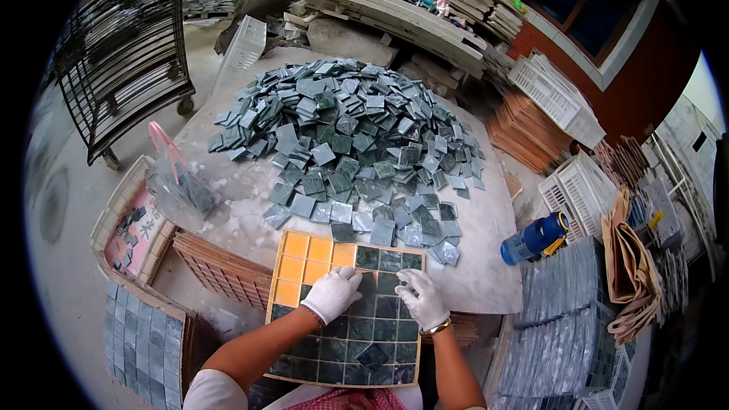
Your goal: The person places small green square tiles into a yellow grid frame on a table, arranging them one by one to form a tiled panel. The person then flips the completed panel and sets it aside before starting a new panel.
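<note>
Left hand (332, 293) and right hand (421, 298), gloved, rest with fingers loosely together, pinching nothing, on green tiles (377, 317) seated in the orange grid tray (304, 258); tiles appear rigid, smooth, chippable, best gripped by edges.

One yellow grid tray (304, 258), one blue bottle (534, 238), two gloved hands, one tile heap (357, 137).

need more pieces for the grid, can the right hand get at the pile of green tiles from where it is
Probably yes: the right hand rests on the yellow grid tray, and the green tile pile begins just beyond the tray's far edge, nothing between.
</note>
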Demonstrator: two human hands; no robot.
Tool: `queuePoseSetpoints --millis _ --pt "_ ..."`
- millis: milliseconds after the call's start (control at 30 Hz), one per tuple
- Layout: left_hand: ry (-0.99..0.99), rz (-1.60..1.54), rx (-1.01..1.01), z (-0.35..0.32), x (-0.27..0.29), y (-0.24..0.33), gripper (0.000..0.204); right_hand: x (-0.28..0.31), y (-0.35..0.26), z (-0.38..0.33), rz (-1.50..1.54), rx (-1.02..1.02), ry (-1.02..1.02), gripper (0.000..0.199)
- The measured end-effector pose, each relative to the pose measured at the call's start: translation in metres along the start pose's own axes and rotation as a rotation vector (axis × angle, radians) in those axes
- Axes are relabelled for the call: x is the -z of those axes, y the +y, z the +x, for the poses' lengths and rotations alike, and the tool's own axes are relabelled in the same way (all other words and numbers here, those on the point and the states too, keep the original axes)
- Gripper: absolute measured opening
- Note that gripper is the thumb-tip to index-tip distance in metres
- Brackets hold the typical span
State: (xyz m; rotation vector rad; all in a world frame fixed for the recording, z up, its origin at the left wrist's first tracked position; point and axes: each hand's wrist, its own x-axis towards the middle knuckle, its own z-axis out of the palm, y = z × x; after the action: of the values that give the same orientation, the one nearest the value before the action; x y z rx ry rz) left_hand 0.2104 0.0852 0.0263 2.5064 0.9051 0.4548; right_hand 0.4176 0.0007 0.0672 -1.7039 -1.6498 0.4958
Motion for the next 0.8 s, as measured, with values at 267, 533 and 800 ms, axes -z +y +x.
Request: queuePoseSetpoints --millis 267,533,800 --pt "-0.002 0.001 0.005 0.008 -0.004 0.006 0.029 0.002 0.0 -0.016 -0.06 0.118 0.091 0.024" --pt "0.102 0.17 -0.273 0.013 -0.008 0.011 0.043 0.008 -0.011 -0.054 -0.166 0.039 0.044 0.023" --pt "-0.03 0.197 -0.238 -0.03 -0.013 0.004 0.077 0.002 -0.021 -0.083 -0.208 0.07 0.014 0.022"
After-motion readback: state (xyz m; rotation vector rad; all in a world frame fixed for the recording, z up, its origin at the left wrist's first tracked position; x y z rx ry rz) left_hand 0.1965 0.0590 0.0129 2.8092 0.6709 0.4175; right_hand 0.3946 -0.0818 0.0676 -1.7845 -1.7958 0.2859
